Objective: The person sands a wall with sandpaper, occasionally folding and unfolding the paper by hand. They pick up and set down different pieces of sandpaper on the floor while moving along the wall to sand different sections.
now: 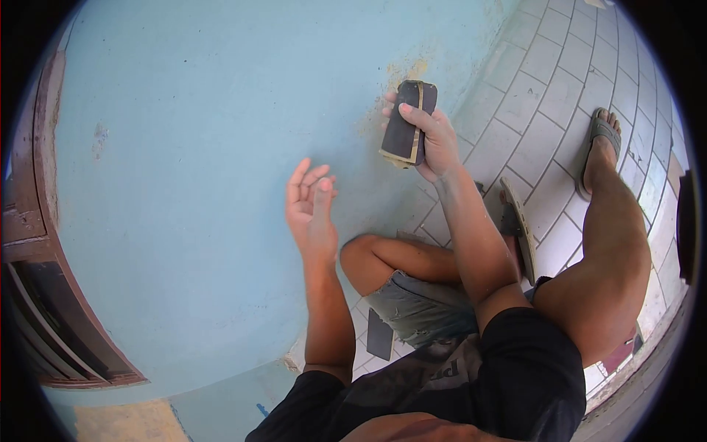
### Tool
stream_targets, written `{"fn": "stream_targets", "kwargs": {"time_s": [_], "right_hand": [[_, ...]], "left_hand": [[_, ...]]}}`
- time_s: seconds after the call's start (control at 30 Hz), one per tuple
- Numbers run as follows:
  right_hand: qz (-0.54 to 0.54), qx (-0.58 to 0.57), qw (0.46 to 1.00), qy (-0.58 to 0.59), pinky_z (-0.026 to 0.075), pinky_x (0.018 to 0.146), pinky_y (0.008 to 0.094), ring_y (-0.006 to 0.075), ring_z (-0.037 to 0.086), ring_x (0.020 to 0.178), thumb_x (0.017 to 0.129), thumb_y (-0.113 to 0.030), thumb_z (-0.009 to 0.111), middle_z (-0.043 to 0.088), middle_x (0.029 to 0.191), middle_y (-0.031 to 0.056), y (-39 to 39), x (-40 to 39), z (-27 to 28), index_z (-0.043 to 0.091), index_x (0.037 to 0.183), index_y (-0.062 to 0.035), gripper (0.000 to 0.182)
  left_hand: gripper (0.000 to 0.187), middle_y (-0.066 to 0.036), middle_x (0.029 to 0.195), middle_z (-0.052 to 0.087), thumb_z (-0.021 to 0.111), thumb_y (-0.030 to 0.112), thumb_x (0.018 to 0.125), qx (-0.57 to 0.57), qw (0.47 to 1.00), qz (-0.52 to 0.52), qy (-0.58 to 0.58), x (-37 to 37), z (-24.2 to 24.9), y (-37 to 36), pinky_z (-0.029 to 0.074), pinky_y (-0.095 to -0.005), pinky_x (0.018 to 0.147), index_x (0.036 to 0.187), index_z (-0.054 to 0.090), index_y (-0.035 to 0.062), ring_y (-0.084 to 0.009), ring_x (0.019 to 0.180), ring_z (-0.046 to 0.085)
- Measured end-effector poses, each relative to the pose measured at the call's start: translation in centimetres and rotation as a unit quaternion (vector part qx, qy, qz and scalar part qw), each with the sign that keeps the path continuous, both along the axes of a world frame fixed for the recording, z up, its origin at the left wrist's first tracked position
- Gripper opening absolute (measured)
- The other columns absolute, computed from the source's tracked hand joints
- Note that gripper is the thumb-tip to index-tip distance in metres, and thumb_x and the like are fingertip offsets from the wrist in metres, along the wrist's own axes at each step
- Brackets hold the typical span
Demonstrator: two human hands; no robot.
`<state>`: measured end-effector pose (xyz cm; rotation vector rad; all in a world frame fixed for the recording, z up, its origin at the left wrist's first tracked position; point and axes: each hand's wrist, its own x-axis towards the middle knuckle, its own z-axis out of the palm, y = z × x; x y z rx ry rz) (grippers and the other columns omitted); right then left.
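- I judge the step in hand to be holding the dark block up by the wall, near the wall's edge with the tiled floor; the next move calls for a steady grip.
- I see the right hand grasping it, thumb across its face; the left hand curls loosely, holding nothing.
- The block hides most right fingers; I can't tell whether it touches the wall.

Pale blue wall before you, paint worn in spots. Far to your left, brown window frame, dark panes. To your right, whitish tiled floor, dark joints. Soft light.
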<state>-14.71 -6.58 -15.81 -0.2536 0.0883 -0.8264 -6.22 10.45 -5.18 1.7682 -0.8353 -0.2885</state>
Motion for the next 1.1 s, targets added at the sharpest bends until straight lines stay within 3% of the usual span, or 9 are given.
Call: {"fn": "stream_targets", "kwargs": {"time_s": [0.1,0.13,0.2,0.23,0.3,0.53,0.8,0.97,1.1], "right_hand": [[-0.163,-0.039,0.952,0.255,0.052,0.079,0.0309,0.0187,0.069,0.102,0.083,-0.030,0.086,0.066,0.121,0.0127,-1.7,0.3,-0.2,0.071,0.102,-0.0015,0.038],[-0.165,-0.038,0.952,0.254,0.052,0.079,0.0309,0.0187,0.069,0.102,0.083,-0.030,0.086,0.066,0.121,0.0127,-2.0,1.0,-0.3,0.071,0.102,-0.0015,0.038],[-0.390,-0.128,0.815,0.408,0.053,0.088,0.0350,0.0235,0.063,0.118,0.082,-0.033,0.087,0.056,0.142,0.0196,-2.8,3.1,-1.0,0.071,0.105,0.0008,0.044],[-0.392,-0.126,0.814,0.409,0.053,0.088,0.0350,0.0235,0.063,0.118,0.082,-0.033,0.087,0.056,0.142,0.0196,-3.0,4.1,-0.8,0.071,0.105,0.0008,0.044],[-0.470,-0.094,0.760,0.440,0.047,0.102,0.0410,0.0304,0.052,0.134,0.084,-0.037,0.084,0.042,0.158,0.0223,-2.7,6.6,0.1,0.070,0.109,0.0018,0.048],[-0.556,-0.155,0.691,0.434,0.037,0.111,0.0499,0.0420,0.048,0.132,0.095,-0.035,0.072,0.037,0.160,0.0249,-1.0,12.6,-0.7,0.073,0.105,0.0026,0.039],[-0.578,-0.130,0.655,0.469,0.039,0.108,0.0461,0.0424,0.048,0.126,0.096,-0.031,0.068,0.045,0.156,0.0225,-10.5,11.0,1.8,0.074,0.097,0.0056,0.037],[-0.523,-0.310,0.628,0.485,0.029,0.114,0.0518,0.0452,0.042,0.132,0.096,-0.015,0.066,0.045,0.158,0.0188,5.1,12.7,-1.2,0.072,0.116,0.0064,0.030],[-0.550,-0.251,0.629,0.488,0.023,0.116,0.0547,0.0454,0.036,0.136,0.102,-0.023,0.056,0.047,0.156,0.0177,-3.3,12.3,-0.5,0.060,0.134,0.0065,0.044]], "left_hand": [[0.058,-0.014,0.122,0.066,0.073,0.018,0.096,-0.016,0.968,0.017,-0.248,1.9,5.3,2.0,0.048,-0.0357,0.099,0.144,0.049,-0.0038,-0.0213,0.110,0.061],[0.057,-0.014,0.120,0.067,0.073,0.017,0.096,-0.003,0.934,0.038,-0.354,2.3,7.5,2.6,0.047,-0.0375,0.101,0.144,0.049,-0.0041,-0.0226,0.110,0.061],[0.053,-0.014,0.119,0.069,0.071,0.016,0.097,-0.001,0.839,0.060,-0.540,3.6,12.3,3.6,0.047,-0.0392,0.102,0.142,0.051,-0.0030,-0.0239,0.112,0.061],[0.050,-0.013,0.119,0.069,0.070,0.017,0.098,-0.013,0.783,0.060,-0.619,4.5,14.6,3.9,0.047,-0.0391,0.103,0.141,0.053,-0.0016,-0.0240,0.113,0.061],[0.047,-0.014,0.119,0.070,0.070,0.018,0.098,-0.067,0.725,0.047,-0.684,5.9,18.6,3.8,0.047,-0.0405,0.103,0.138,0.055,-0.0012,-0.0242,0.114,0.062],[0.055,-0.013,0.116,0.071,0.069,0.027,0.100,0.010,0.520,0.106,-0.848,8.8,22.2,2.8,0.048,-0.0424,0.105,0.143,0.048,0.0001,-0.0254,0.117,0.062],[0.069,-0.012,0.113,0.072,0.067,0.046,0.098,-0.084,0.621,0.034,-0.778,10.4,22.0,2.6,0.043,-0.0465,0.111,0.147,0.044,0.0035,-0.0265,0.120,0.061],[0.059,-0.010,0.124,0.068,0.070,0.044,0.096,-0.021,0.550,0.145,-0.822,10.1,22.2,2.8,0.041,-0.0461,0.112,0.140,0.057,0.0074,-0.0268,0.124,0.058],[0.065,-0.010,0.149,0.052,0.068,0.052,0.095,0.019,0.506,0.178,-0.843,11.1,22.4,3.9,0.033,-0.0540,0.118,0.145,0.055,0.0130,-0.0311,0.143,0.042]]}}
